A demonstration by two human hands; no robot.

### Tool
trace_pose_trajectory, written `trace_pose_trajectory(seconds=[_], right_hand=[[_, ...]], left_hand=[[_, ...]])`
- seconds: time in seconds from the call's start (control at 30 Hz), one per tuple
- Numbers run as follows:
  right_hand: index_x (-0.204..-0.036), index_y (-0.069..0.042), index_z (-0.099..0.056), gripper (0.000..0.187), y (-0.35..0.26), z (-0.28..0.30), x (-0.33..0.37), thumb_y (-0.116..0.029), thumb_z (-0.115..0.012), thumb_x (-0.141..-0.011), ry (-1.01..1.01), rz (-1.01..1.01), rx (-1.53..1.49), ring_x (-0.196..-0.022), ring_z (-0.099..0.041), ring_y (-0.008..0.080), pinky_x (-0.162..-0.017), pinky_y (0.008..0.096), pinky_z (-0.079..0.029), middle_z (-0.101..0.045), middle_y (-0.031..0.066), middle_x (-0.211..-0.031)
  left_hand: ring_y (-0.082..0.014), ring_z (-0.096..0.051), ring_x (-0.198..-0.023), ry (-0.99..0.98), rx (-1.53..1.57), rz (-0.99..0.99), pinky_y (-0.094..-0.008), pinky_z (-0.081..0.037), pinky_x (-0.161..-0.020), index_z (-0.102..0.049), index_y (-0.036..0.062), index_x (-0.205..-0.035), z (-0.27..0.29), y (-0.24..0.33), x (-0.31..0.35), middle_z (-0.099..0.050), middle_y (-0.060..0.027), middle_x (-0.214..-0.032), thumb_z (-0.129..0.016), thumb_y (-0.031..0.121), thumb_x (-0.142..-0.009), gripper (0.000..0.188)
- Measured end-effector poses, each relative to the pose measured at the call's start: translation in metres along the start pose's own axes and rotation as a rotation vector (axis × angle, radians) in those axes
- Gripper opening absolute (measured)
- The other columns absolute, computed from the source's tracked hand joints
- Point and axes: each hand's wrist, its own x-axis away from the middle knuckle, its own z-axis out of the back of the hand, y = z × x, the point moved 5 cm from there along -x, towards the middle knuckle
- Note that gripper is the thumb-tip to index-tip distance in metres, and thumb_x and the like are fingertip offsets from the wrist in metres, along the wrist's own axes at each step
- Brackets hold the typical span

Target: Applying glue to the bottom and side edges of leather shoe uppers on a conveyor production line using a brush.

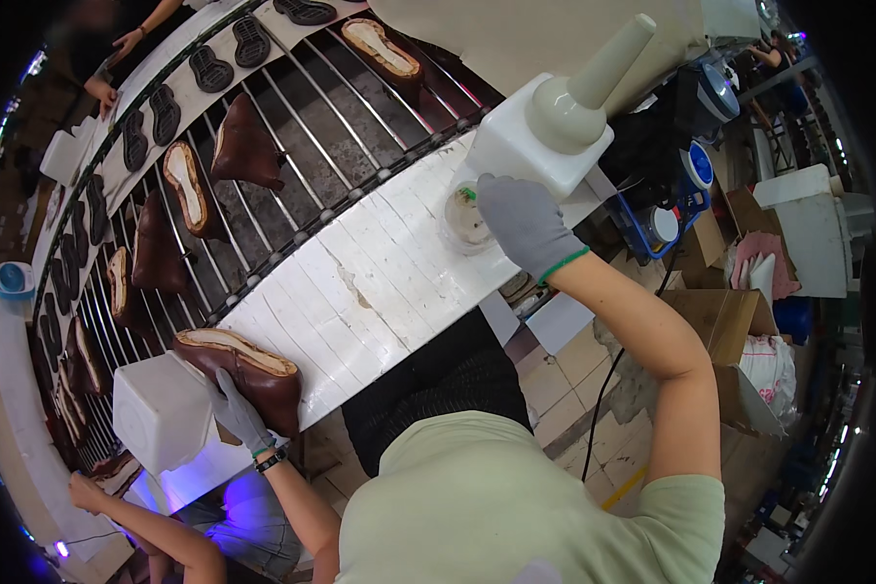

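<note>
My left hand, in a grey glove, grips the side of a brown leather boot upper. The upper lies upside down at the left end of the white ledge, its pale bottom facing up. At the ledge's right end, my right hand, gloved in the same grey with a green cuff, is closed over the rim of a clear cup. A bit of green shows inside the cup beside the fingers; whatever they hold is hidden. Right behind this hand stands a white bottle with a long tapered nozzle.
Past the white ledge runs a metal-bar conveyor carrying several more brown uppers, with black soles along its far belt. A white square container sits left of my left hand. Other people's arms show at lower left and upper left.
</note>
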Motion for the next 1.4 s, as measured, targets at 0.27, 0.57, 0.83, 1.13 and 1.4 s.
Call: trace_pose_trajectory(seconds=[0.27, 0.57, 0.83, 1.13, 1.4], right_hand=[[-0.082, -0.004, -0.06, 0.008, 0.007, -0.001, -0.008, -0.012, -0.061, -0.082, 0.106, 0.255, -0.102, -0.072, -0.068, 0.0305, -0.064, 0.0396, -0.054, -0.067, 0.0144, -0.074], [-0.088, -0.008, -0.058, 0.017, 0.023, 0.001, -0.016, -0.024, -0.062, -0.087, -0.122, 0.339, -0.144, -0.071, -0.064, 0.0332, -0.068, 0.0436, -0.049, -0.063, 0.0126, -0.075], [-0.091, -0.008, -0.062, 0.012, 0.024, 0.01, -0.015, -0.016, -0.062, -0.082, -0.106, 0.506, -0.14, -0.067, -0.065, 0.0339, -0.062, 0.0437, -0.051, -0.064, 0.0133, -0.071], [-0.087, -0.009, -0.063, 0.012, 0.024, 0.017, -0.01, -0.019, -0.062, -0.081, -0.165, 0.575, -0.135, -0.068, -0.065, 0.0327, -0.062, 0.0438, -0.05, -0.066, 0.0113, -0.072], [-0.083, -0.009, -0.065, 0.01, 0.027, 0.019, -0.017, -0.018, -0.063, -0.081, -0.247, 0.647, -0.078, -0.068, -0.065, 0.0335, -0.063, 0.044, -0.05, -0.064, 0.0126, -0.069]], left_hand=[[-0.03, -0.054, -0.112, 0.049, -0.058, -0.018, -0.0334, -0.038, -0.101, -0.049, -0.0108, -0.13, 0.0, -0.001, 0.0, -0.057, -0.0242, -0.126, -0.047, 0.042, -0.1, 0.061], [-0.0327, -0.056, -0.115, 0.017, -0.021, 0.0, -0.0346, -0.041, -0.099, -0.044, -0.0081, -0.136, -0.001, -0.003, -0.002, -0.055, -0.0249, -0.13, -0.049, 0.039, -0.099, 0.061], [-0.0331, -0.051, -0.123, -0.005, -0.037, -0.003, -0.0345, -0.039, -0.103, -0.041, -0.009, -0.138, -0.002, -0.009, -0.004, -0.05, -0.0259, -0.136, -0.048, 0.042, -0.099, 0.065], [-0.028, -0.056, -0.112, 0.028, -0.069, -0.057, -0.0333, -0.041, -0.099, -0.047, -0.0095, -0.132, -0.002, -0.008, -0.003, -0.058, -0.0229, -0.126, -0.046, 0.041, -0.1, 0.06], [-0.0305, -0.054, -0.116, 0.01, -0.042, -0.023, -0.0341, -0.04, -0.1, -0.046, -0.0097, -0.134, -0.003, -0.004, -0.003, -0.055, -0.0242, -0.13, -0.047, 0.041, -0.1, 0.061]])
